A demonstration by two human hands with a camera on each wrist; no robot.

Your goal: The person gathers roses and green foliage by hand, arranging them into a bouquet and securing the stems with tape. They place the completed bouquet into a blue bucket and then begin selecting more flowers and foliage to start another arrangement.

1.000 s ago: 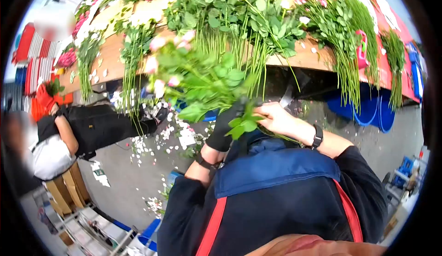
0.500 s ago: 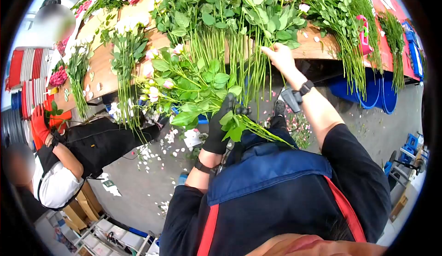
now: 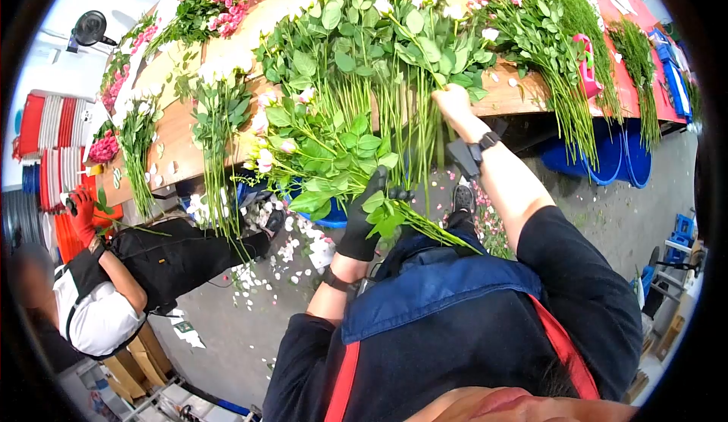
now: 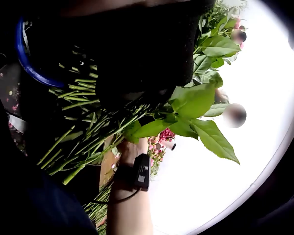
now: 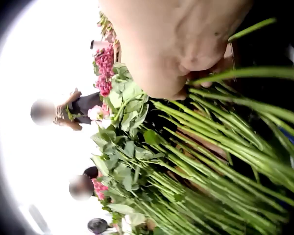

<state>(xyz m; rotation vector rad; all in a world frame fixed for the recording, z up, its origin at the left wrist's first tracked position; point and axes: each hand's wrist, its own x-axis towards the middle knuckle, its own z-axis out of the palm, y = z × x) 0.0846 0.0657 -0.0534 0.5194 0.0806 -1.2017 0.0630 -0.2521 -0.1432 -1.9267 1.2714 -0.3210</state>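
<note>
- From my remote head view, the bare right hand (image 3: 453,107) has moved off the bouquet it touched a second ago; now it reaches the far stems, fingers curled, gripping a slender green stem (image 5: 255,73).
- I see the black-gloved left hand (image 3: 365,221) still closed around the pale pink rose bouquet (image 3: 318,149), which is held in front of the body on the near side of the brown wooden table (image 3: 519,92); its blooms point left, its cut stems right.
- Broad, serrated, glossy leaves (image 4: 193,100) fan out beside the glove.
- Across the table's middle lie white-flowered stems (image 3: 345,54), smooth, straight and hanging over the near edge.
- Far left, I make out dense, ruffled bright pink blooms (image 3: 231,1).
- Thin white petals (image 3: 288,249) dot the grey floor (image 3: 227,331).
</note>
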